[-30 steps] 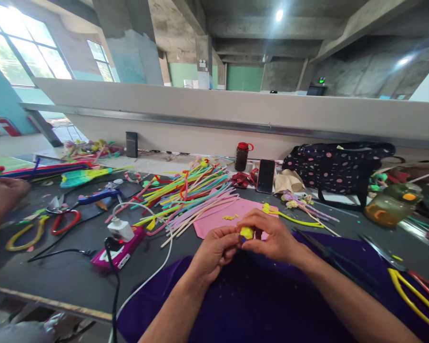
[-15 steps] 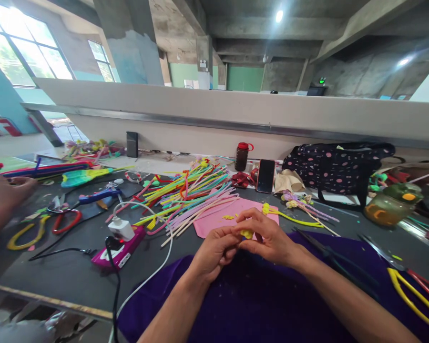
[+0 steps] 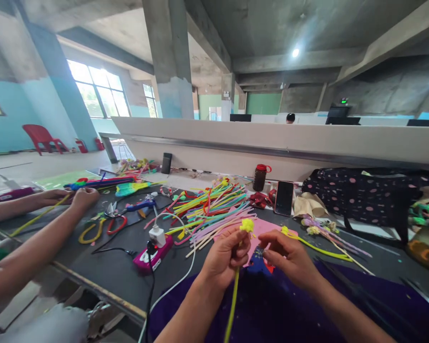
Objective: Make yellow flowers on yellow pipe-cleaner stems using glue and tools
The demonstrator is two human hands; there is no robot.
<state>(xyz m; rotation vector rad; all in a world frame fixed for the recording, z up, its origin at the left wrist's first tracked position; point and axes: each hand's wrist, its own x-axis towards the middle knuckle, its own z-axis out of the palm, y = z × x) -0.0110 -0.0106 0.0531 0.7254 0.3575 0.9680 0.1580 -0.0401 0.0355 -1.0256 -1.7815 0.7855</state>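
My left hand (image 3: 223,257) is closed around the stem of a yellow pipe-cleaner flower (image 3: 247,225). The bunched yellow head pokes out above the fingertips, and the long stem (image 3: 233,302) hangs down below the fist. Just to the right, my right hand (image 3: 289,255) is held with bent fingers apart from the thumb, and nothing shows in it. Behind the hands lies a pink sheet (image 3: 262,229). A second yellow pipe-cleaner flower (image 3: 321,247) rests at its right edge. Dark purple cloth (image 3: 271,309) spreads beneath my forearms.
A pile of coloured pipe cleaners (image 3: 210,205) lies left of centre. Nearby are a purple power strip (image 3: 153,257) with a white cable, and scissors (image 3: 116,221). A phone (image 3: 283,197), a bottle (image 3: 260,177) and a dotted bag (image 3: 372,195) stand behind. At left, a co-worker's hands (image 3: 84,196) handle a yellow strand.
My hands have moved apart; the yellow flower now stands upright in my left hand, its stem in sight. The view has swung left and up. The co-worker's arms show more.
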